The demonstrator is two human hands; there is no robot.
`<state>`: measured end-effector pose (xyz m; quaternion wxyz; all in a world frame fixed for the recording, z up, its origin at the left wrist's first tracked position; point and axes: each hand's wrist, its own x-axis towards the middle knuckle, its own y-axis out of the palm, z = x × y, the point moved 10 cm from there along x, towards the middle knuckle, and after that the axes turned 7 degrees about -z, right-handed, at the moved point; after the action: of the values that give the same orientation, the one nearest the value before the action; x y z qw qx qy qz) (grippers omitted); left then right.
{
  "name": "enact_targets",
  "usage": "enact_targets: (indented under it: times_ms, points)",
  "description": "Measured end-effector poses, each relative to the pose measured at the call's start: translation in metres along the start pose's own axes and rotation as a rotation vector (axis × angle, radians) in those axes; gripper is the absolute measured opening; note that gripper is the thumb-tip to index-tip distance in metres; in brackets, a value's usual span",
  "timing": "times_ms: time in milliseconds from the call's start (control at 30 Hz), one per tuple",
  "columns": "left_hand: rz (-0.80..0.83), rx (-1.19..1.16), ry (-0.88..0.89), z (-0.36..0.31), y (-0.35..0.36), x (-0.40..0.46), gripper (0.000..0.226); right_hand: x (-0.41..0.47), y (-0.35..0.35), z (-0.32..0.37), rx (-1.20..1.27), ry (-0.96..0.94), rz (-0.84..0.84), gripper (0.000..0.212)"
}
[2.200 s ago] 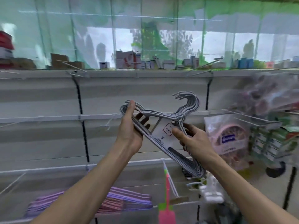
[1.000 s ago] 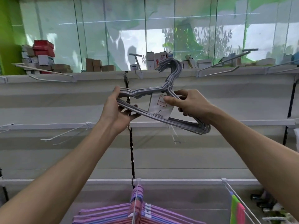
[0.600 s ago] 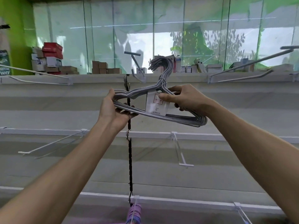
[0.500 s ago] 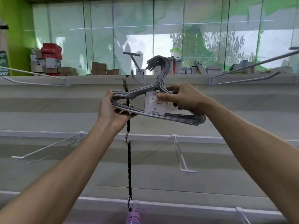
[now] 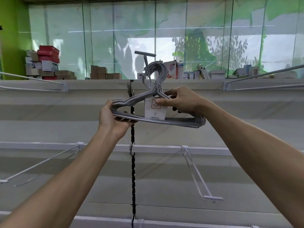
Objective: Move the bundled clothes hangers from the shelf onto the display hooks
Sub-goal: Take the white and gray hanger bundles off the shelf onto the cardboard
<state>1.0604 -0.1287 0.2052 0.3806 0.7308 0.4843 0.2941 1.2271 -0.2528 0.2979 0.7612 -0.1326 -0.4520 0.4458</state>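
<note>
We see red and white boxes (image 5: 46, 61) stacked at the top left, brown cartons (image 5: 102, 74) beside them, small packages (image 5: 194, 73) further right, and glass panels (image 5: 164, 38) behind everything.

My two hands, left (image 5: 113, 119) and right (image 5: 179, 100), held one bundle of grey hangers (image 5: 164, 120) bearing one paper tag (image 5: 153, 111); below the bundle, two white display hooks (image 5: 195, 171) jutted out.

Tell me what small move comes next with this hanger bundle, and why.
Probably lift the grey hanger bundle slightly and slide its hooks over the T-tipped display hook. Both hands, left hand and right hand, hold it just below that hook's tip.
</note>
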Motion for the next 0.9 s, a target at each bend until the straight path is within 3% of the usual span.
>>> enact_targets:
  times_ms: [733,900]
  points:
    - [-0.004,-0.011,-0.041,0.023,-0.031,0.054,0.028,0.03,0.037,-0.023,-0.15,-0.011,0.055,0.059]
    - [-0.076,0.138,0.014,0.014,-0.04,0.046,0.023,0.027,0.036,-0.024,-0.157,0.019,0.042,0.06]
